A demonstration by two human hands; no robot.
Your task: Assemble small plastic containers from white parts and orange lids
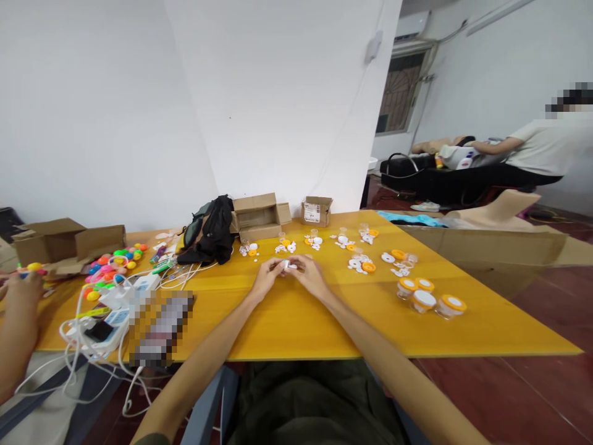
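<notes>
Near the middle of the yellow table, my left hand point(269, 275) and my right hand point(306, 272) meet with fingers closed around a small white piece point(286, 264). The fingers hide most of it, so its exact kind cannot be made out. Beyond my hands lie small piles of white parts point(291, 247) with orange rings and clear cups. A bigger pile of white pieces point(357, 264) with an orange ring point(369, 267) lies to the right. Several clear jars with orange-and-white lids point(424, 300) stand together at the front right.
Cardboard boxes point(259, 232) and a black bag point(208, 232) sit along the wall. At left are colourful plastic balls point(111, 266), power strips point(113, 324) with tangled cables, and a phone point(162, 327). A co-worker's hand point(21, 290) is at far left; another person point(546, 142) sits at right.
</notes>
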